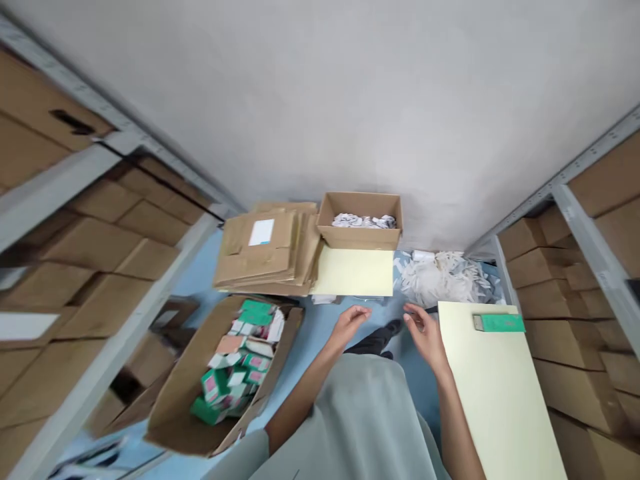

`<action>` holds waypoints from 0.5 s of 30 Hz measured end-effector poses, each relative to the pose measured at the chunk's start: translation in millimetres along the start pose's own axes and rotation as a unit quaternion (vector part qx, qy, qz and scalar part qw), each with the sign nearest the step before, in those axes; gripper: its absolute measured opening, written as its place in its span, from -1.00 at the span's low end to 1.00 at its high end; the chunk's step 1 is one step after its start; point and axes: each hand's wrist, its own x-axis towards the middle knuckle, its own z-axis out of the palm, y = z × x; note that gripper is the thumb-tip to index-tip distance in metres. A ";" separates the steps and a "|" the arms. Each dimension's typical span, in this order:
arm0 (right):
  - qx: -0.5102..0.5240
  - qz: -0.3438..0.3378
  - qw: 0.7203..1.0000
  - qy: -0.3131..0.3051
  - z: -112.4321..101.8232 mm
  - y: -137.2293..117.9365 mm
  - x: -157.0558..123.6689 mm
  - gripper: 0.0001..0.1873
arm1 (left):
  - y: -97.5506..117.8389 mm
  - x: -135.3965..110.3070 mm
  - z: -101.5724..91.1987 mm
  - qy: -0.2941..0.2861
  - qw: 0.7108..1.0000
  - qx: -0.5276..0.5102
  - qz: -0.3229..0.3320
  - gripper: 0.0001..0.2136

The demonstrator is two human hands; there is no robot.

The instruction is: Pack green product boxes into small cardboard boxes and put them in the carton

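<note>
My left hand (349, 327) hovers in front of my body with its fingers stretched loosely to the right, and nothing shows in it. Across a small gap, my right hand (424, 333) is also empty, thumb and fingers apart. It is nearest to a pale yellow tabletop (500, 393), where a flat green carton (500, 323) lies near the far end. Beyond both hands is a smaller pale yellow surface (356, 272). Lower left of my left hand stands a large open cardboard box (175, 407) holding many small green, white and pink cartons (240, 370).
Flattened cardboard (265, 250) is stacked by the wall, beside an open box (359, 238) with crumpled paper inside. White scraps (445, 279) pile up on the blue floor. Shelving racks with brown boxes (105, 280) and more boxes (565, 333) line both sides.
</note>
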 end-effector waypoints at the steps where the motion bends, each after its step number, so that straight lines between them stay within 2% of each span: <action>1: 0.008 -0.003 1.000 -0.027 17.6 -1.9 -0.8 -0.38 | -2.1 -14.4 -19.9 0.022 1.000 -0.004 -0.003 -0.57; 4: 0.017 -0.002 0.995 -0.096 62.1 -10.5 -4.2 -0.41 | -3.0 -41.4 -75.4 0.093 0.995 -0.026 0.005 -0.51; 7: 0.000 -0.010 0.989 -0.150 96.6 -20.0 -5.8 -0.46 | -2.0 -45.5 -123.8 0.161 0.985 -0.058 0.035 -0.47; 11: -0.028 -0.028 0.983 -0.179 144.4 -27.3 5.8 -0.51 | -6.2 -31.6 -184.9 0.212 0.971 -0.091 0.065 -0.45; 15: -0.027 -0.043 0.979 -0.200 211.2 -27.8 43.1 -0.50 | -9.6 -4.0 -262.6 0.264 0.955 -0.088 0.106 -0.52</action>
